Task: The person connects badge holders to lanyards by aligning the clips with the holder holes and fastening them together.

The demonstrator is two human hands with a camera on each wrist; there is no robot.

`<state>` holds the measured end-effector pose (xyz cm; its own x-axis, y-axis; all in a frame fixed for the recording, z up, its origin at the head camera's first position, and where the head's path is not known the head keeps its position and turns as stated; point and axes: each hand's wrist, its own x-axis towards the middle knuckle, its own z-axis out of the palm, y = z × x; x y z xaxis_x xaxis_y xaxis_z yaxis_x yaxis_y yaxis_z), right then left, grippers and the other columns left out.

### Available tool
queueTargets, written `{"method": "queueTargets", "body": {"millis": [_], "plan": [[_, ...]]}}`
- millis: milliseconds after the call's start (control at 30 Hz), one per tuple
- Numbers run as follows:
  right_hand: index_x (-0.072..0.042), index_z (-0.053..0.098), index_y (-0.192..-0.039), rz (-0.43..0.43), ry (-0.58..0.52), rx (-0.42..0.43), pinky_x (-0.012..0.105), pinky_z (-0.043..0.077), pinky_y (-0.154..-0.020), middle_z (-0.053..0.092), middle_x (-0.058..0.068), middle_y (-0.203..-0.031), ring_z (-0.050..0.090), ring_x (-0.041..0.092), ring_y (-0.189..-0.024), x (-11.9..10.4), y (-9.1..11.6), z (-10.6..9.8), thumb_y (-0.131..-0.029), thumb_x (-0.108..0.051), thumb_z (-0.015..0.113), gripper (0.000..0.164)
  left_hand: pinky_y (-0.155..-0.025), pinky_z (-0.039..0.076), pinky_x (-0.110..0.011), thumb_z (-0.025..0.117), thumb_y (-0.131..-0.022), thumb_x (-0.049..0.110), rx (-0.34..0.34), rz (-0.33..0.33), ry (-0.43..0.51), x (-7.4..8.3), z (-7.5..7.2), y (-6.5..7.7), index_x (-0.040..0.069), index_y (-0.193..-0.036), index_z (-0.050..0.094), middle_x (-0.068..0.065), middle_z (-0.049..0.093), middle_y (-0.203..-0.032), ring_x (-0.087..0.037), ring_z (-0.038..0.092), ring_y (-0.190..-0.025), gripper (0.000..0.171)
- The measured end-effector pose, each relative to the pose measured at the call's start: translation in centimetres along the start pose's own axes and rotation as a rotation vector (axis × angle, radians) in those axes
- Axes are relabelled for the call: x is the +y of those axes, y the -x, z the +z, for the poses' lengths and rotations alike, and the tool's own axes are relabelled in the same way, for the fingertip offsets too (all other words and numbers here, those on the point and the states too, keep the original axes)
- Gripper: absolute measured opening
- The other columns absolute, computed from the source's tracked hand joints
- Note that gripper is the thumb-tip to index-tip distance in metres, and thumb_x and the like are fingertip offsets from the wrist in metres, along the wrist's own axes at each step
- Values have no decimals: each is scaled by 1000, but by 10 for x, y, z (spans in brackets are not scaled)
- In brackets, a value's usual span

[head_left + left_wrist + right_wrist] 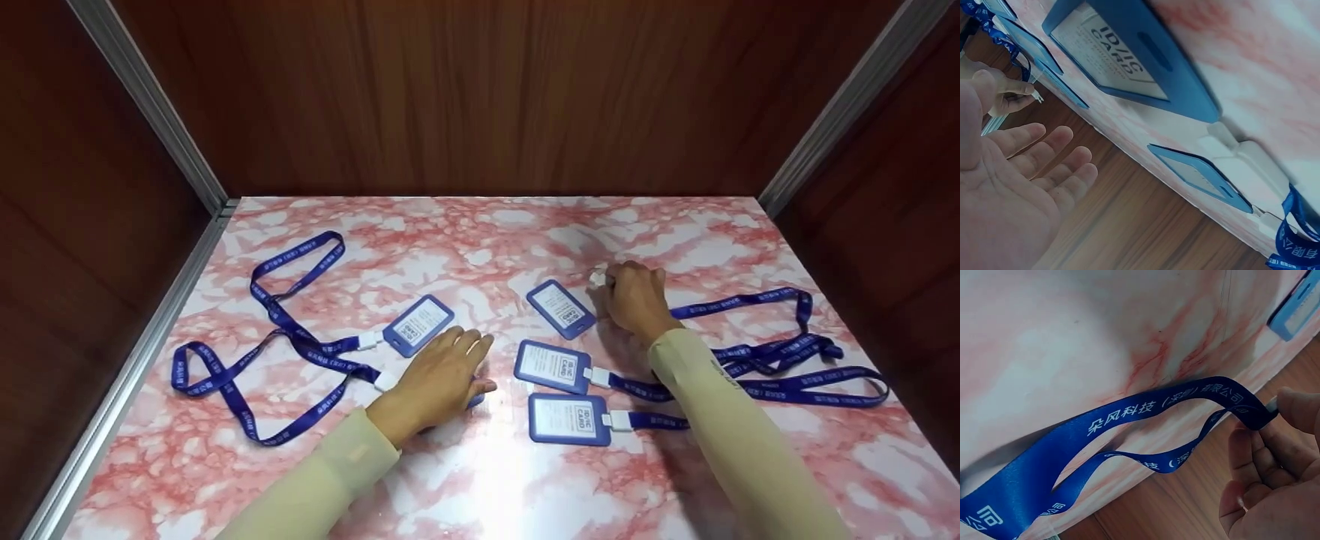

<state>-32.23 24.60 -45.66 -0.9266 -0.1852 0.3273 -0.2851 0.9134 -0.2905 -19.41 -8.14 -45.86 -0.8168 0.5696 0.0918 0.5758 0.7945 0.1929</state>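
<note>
The clip (598,278), two o'clock from the loose card (561,309), is pinched by the right hand (637,296) — its strap (739,302) could snag the neighbouring strap (780,391) towards four and jerk it free. The left hand (442,367), towards eight, holds nothing — fingers relaxed.

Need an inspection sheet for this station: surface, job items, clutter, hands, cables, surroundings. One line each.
Surface: red-and-white marbled tabletop, glare near the middle.
Job items: five blue badge holders. Two near right holders joined to blue lanyards by clips; far right holder unclipped; far left holder and near left holder have clips alongside, attachment unclear.
Clutter: nothing seen.
Hands: left hand open over the near left holder, contact unclear; right hand pinches a white clip on a lanyard end.
Cables: nothing seen.
Surroundings: brown wood-grain panels, metal strips.
</note>
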Motion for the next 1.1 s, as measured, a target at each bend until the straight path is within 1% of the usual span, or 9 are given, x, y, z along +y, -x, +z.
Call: {"method": "queueTargets", "body": {"millis": [133,233,467,600,767,833,933,1100], "plan": [[-2,66,-77,22,-27,-28,50,34,-83,63,13,-77,61,36,-81,-3,0,-3,-92,-7,68,16,-120,31,-48,57,-103,46,-11,4,-1,0,-2,-4,5,-154,42,-16,48,-152,-35,42,-142,67],[-2,65,-78,32,-43,-41,49,32,-83,62,12,-76,60,34,-81,-4,1,-6,-93,-7,68,16,-120,31,-48,57,-103,45,-16,10,-2,0,-2,-8,5,-154,43,-16,48,-152,-35,42,-142,66],[-2,66,-77,40,-48,-35,48,32,-83,62,10,-74,59,33,-81,-4,6,-10,-93,-7,69,17,-122,28,-47,55,-104,44,-41,23,-10,1,-4,-18,4,-155,41,-17,47,-153,-36,40,-144,65],[-3,68,-83,71,-55,-67,47,31,-85,63,10,-80,58,31,-84,-6,9,-12,-96,-10,68,15,-123,27,-47,54,-105,44,-46,34,-11,2,-6,-25,4,-155,41,-16,46,-154,-35,39,-145,65],[-1,71,-95,106,-64,-106,47,30,-88,66,12,-90,59,32,-90,-8,15,-13,-97,-12,69,12,-123,28,-46,54,-106,40,-42,53,-35,3,-7,-37,5,-155,42,-16,46,-154,-34,39,-144,62],[0,71,-100,108,-62,-111,48,31,-89,67,13,-93,60,33,-93,-8,18,-13,-98,-12,68,13,-122,29,-45,56,-105,39,-38,62,-55,3,-6,-41,5,-154,43,-15,47,-152,-34,41,-143,60],[1,71,-102,97,-65,-104,49,31,-91,68,15,-94,60,35,-94,-6,23,-14,-98,-11,67,13,-121,30,-45,57,-105,38,-34,73,-73,3,-5,-47,5,-153,44,-15,49,-150,-34,42,-142,60],[1,71,-100,64,-67,-76,50,31,-90,69,15,-91,61,36,-93,-6,30,-15,-97,-11,69,13,-121,31,-45,57,-104,40,-46,73,-59,4,-4,-52,5,-153,44,-14,49,-151,-33,41,-143,62]]}}
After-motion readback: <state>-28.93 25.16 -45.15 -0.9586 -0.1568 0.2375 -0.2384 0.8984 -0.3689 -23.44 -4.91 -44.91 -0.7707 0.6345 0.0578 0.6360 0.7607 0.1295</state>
